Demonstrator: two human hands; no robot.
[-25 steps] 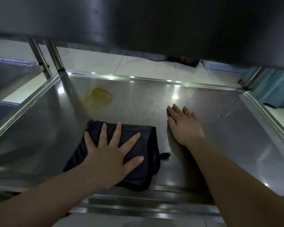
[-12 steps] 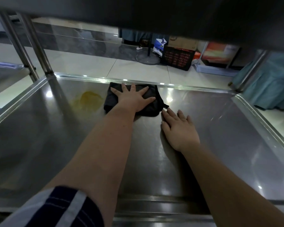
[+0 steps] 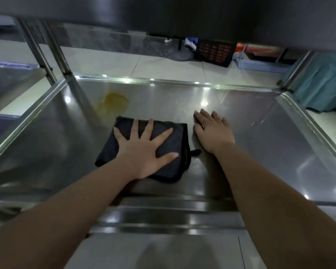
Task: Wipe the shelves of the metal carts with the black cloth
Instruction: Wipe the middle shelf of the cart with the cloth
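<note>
head view: the left hand (image 3: 142, 152) lies flat with fingers spread, pressing the folded black cloth (image 3: 169, 169) onto the middle of the cart shelf (image 3: 260, 142), probably to spread the wiping pressure. the right hand (image 3: 211, 131), flat and empty, rests on bare steel just beside the cloth, apparently as a brace. a yellow stain (image 3: 113, 102) lies just beyond the cloth, not yet wiped.

Shiny steel shelf (image 3: 260, 156), raised edges all round. Directly on it, near the middle, a folded black cloth (image 3: 179, 140), pressed flat beneath the spread left hand (image 3: 142, 152). Just right of the cloth, a narrow gap between them, the right hand (image 3: 213, 131), palm down on bare metal. Beyond the cloth's far left corner, a yellowish patch (image 3: 113, 102) — possibly a stain or smear, hard to tell.
</note>
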